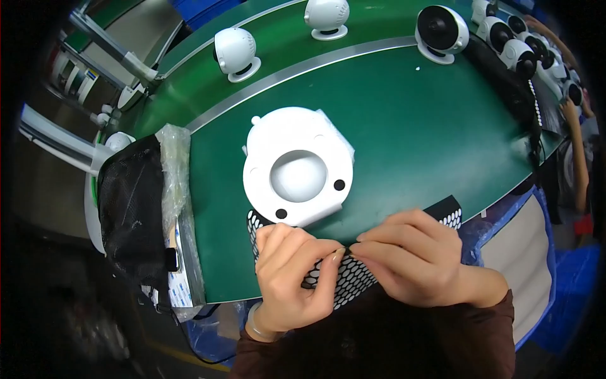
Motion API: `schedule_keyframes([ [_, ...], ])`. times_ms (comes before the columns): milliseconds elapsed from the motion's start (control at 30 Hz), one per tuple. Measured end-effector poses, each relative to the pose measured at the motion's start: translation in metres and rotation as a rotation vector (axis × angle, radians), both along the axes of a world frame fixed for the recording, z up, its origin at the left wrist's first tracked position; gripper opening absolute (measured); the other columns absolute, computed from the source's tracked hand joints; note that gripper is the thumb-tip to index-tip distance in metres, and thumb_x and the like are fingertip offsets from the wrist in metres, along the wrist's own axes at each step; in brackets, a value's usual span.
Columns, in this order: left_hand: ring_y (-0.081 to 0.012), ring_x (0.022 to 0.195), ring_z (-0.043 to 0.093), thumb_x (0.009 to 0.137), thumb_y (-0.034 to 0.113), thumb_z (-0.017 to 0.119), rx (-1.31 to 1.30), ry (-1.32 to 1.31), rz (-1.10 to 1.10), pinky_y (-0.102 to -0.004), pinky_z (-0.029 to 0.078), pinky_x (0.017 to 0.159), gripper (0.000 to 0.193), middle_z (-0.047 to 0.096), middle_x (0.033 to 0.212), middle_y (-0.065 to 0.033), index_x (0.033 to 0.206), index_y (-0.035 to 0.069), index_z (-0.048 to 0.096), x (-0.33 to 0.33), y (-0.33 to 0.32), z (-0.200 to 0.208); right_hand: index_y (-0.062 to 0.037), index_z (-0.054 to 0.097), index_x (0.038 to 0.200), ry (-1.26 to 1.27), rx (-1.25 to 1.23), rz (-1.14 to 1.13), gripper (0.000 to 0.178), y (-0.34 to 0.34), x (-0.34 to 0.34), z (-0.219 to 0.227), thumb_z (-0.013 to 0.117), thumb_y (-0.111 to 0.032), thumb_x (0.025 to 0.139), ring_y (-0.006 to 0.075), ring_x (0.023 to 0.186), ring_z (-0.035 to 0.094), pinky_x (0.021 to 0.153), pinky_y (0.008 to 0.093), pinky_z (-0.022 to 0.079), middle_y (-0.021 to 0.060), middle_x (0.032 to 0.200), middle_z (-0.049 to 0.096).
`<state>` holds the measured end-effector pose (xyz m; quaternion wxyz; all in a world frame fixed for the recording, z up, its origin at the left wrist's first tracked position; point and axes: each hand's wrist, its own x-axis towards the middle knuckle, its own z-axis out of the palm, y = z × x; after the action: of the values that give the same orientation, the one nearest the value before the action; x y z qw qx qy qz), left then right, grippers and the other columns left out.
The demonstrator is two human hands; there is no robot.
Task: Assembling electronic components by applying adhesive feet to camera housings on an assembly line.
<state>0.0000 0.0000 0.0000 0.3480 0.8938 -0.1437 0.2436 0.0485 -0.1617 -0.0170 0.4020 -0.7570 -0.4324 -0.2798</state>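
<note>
A black sheet with rows of white oval spots (353, 278) is bent between my two hands at the near edge of the green table. My left hand (293, 275) pinches it with thumb and forefinger. Close beside, the fingertips of my right hand (413, 259) are closed on the same sheet; a small dark bit shows between the fingertips, too small to make out. Just beyond my left hand, a white round-based device (262, 161) lies base up, with a round opening in its middle. Two black round pads (339, 185) sit on its base ring, and fainter bare circles show elsewhere on it.
White ball-shaped devices on stands (237, 54) are spaced along a green belt behind a metal rail (303, 68). A black mesh bag (132, 202) and clear plastic wrap (175, 164) lie at left. Several more devices (521, 57) and another person's arm (576, 145) are at far right.
</note>
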Motion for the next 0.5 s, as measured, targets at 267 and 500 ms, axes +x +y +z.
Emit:
schedule_keyframes([
  [267,-0.0184,0.056,0.044,0.063,-0.001,0.060,-0.039,0.013,0.046,-0.0288,0.029,0.060,0.009,0.051,0.060,-0.0023,0.068,0.006,0.058,-0.003,0.002,0.000,-0.0047,0.060,0.075,0.001,-0.011,0.024,0.018,0.006,0.002,0.005,0.064,-0.006,0.057,0.0153,0.064,0.054,0.047,0.0238,0.044,0.0014,0.075,0.056],
  [500,-0.0189,0.056,0.043,0.064,-0.001,0.060,-0.052,0.009,0.050,-0.0292,0.029,0.059,0.008,0.050,0.060,-0.0028,0.068,0.005,0.057,-0.006,0.006,0.001,-0.0058,0.058,0.075,0.095,-0.063,0.075,0.015,0.008,0.004,0.013,0.067,-0.006,0.063,0.0145,0.062,0.052,0.046,0.0245,0.042,0.0006,0.071,0.053],
])
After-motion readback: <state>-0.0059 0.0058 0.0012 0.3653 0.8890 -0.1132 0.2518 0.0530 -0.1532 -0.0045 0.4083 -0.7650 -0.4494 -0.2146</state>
